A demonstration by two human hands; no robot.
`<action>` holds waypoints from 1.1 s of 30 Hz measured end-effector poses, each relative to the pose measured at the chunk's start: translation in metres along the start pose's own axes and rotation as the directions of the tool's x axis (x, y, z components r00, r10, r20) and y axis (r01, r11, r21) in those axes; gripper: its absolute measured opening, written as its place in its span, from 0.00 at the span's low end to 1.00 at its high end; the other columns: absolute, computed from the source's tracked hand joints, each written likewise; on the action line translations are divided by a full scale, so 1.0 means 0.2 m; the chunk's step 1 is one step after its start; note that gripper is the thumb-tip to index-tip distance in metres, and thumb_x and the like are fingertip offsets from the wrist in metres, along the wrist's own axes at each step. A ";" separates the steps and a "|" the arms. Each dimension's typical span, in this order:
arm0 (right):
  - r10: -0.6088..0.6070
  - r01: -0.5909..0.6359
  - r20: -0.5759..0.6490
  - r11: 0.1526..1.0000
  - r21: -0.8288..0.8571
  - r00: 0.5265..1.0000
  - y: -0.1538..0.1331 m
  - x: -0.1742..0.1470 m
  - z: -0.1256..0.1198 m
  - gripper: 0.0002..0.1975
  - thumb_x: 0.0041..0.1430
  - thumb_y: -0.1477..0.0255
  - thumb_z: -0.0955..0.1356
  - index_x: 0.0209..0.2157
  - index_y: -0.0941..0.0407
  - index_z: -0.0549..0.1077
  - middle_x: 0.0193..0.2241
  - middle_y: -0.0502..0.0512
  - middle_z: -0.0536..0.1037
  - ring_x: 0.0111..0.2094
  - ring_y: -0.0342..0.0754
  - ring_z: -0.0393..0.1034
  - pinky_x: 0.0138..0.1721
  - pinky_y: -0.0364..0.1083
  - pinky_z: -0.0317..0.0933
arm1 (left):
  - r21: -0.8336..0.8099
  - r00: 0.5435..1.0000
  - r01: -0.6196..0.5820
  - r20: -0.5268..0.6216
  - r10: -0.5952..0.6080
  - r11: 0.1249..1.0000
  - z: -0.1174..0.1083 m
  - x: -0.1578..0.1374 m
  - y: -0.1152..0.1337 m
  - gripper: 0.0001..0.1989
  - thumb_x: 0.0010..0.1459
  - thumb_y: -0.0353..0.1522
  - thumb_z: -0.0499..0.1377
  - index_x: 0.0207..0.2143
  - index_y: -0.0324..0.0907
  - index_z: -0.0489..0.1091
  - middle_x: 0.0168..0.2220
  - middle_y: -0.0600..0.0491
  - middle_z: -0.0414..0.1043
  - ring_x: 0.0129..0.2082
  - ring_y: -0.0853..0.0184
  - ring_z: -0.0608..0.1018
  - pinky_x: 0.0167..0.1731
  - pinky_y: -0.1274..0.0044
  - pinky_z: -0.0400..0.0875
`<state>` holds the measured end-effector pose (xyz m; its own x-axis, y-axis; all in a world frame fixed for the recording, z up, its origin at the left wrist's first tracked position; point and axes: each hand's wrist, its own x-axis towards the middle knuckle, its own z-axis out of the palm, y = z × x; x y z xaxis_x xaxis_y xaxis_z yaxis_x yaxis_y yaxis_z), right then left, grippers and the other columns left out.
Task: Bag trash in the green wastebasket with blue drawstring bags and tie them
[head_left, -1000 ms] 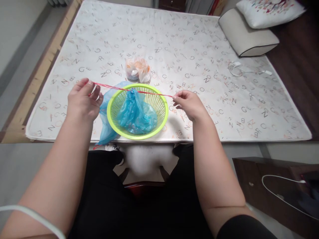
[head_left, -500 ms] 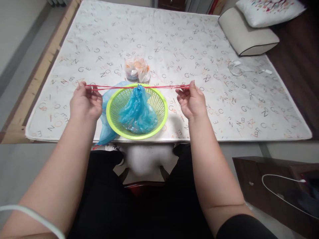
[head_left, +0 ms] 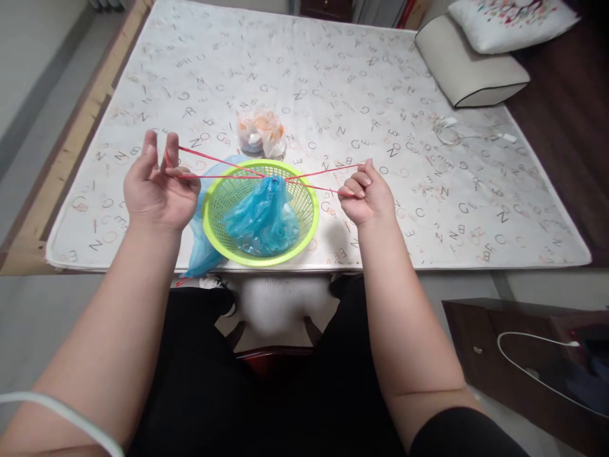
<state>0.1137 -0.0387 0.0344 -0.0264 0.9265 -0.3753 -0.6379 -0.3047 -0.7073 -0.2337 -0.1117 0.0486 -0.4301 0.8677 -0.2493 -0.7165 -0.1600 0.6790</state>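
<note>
A blue plastic drawstring bag [head_left: 264,219] sits gathered inside a yellow-green mesh basket [head_left: 261,261] near the mattress edge. Its red drawstring [head_left: 214,177] stretches out from the cinched neck to both sides. On the left, my left hand [head_left: 160,193] is palm up, with a loop of the string around its parted fingers. My right hand [head_left: 370,195] has its fingers curled around the other loop, whose two strands spread apart. Under and left of the basket lies another blue plastic bag [head_left: 204,244], partly hidden, hanging over the edge.
Behind the basket rests a clear plastic bag with orange print [head_left: 261,133]. A white cable [head_left: 450,134] lies on the letter-patterned mattress [head_left: 333,82] to the right. A beige cushion [head_left: 471,70] and a white pillow [head_left: 514,24] occupy the far right corner.
The loops have opened: the strands ran close together and now fan apart at both hands. My left fingers have spread upward, my right fingers have curled, and the bag's neck sits slightly lower.
</note>
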 end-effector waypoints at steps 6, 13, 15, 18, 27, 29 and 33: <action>-0.033 0.033 0.033 0.999 -0.001 0.999 0.00 0.00 0.02 0.21 0.66 0.56 0.73 0.29 0.51 0.63 0.14 0.35 0.53 0.12 0.36 0.41 0.15 0.40 0.46 | -0.003 1.000 -0.018 -0.021 0.018 1.000 0.03 -0.03 0.01 0.11 0.70 0.32 0.56 0.53 0.48 0.70 0.35 0.66 0.80 0.19 0.77 0.55 0.26 0.78 0.59; -0.083 0.094 0.158 0.994 -0.059 0.984 0.02 -0.02 0.00 0.06 0.67 0.63 0.70 0.43 0.49 0.74 0.22 0.39 0.72 0.14 0.36 0.41 0.15 0.42 0.42 | 0.062 0.993 0.051 0.101 -0.057 0.997 0.07 -0.07 -0.07 0.09 0.73 0.32 0.53 0.51 0.47 0.72 0.45 0.62 0.82 0.20 0.78 0.59 0.25 0.80 0.62; -0.081 0.101 0.214 0.991 -0.087 0.974 0.04 -0.05 0.03 0.08 0.66 0.63 0.69 0.45 0.47 0.75 0.26 0.41 0.77 0.15 0.36 0.42 0.16 0.42 0.43 | 0.082 0.988 0.083 0.124 -0.093 0.993 0.08 -0.08 -0.10 0.09 0.74 0.34 0.54 0.47 0.48 0.74 0.44 0.60 0.83 0.19 0.78 0.61 0.21 0.79 0.61; -0.033 0.070 0.269 0.989 -0.128 0.963 0.10 -0.10 0.09 0.10 0.66 0.62 0.69 0.47 0.46 0.75 0.31 0.43 0.80 0.16 0.36 0.45 0.17 0.42 0.44 | 0.147 0.985 0.085 0.138 -0.106 0.985 0.12 -0.11 -0.17 0.06 0.72 0.36 0.57 0.44 0.49 0.74 0.43 0.57 0.83 0.16 0.77 0.62 0.17 0.80 0.58; 0.016 0.005 0.234 0.996 -0.089 0.972 0.11 -0.07 0.10 0.09 0.64 0.65 0.72 0.44 0.49 0.72 0.17 0.36 0.51 0.15 0.37 0.40 0.16 0.41 0.36 | 0.035 0.914 0.354 0.197 -0.354 0.935 0.10 -0.10 -0.09 0.25 0.77 0.50 0.44 0.36 0.43 0.67 0.13 0.64 0.48 0.10 0.77 0.50 0.11 0.82 0.39; -0.045 0.050 0.105 0.998 -0.042 0.993 0.04 -0.01 0.02 0.08 0.64 0.66 0.72 0.44 0.49 0.71 0.17 0.36 0.45 0.15 0.38 0.38 0.16 0.41 0.35 | -0.055 0.923 0.340 0.212 -0.322 0.939 0.04 -0.05 -0.02 0.24 0.77 0.49 0.45 0.32 0.43 0.65 0.12 0.65 0.44 0.10 0.78 0.48 0.11 0.83 0.37; -0.139 0.139 -0.016 0.990 -0.032 0.990 0.00 0.05 -0.06 0.08 0.64 0.66 0.71 0.43 0.48 0.70 0.18 0.36 0.44 0.15 0.38 0.39 0.16 0.41 0.36 | 0.030 0.923 0.335 0.192 -0.334 0.942 -0.01 -0.03 0.01 0.17 0.74 0.40 0.53 0.31 0.46 0.65 0.13 0.63 0.48 0.11 0.76 0.50 0.11 0.81 0.40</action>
<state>0.1228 -0.0315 0.0229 0.0747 0.9563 -0.2826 -0.6104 -0.1802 -0.7713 -0.2335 -0.1174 0.0498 -0.0524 0.9445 -0.3244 -0.8022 0.1537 0.5769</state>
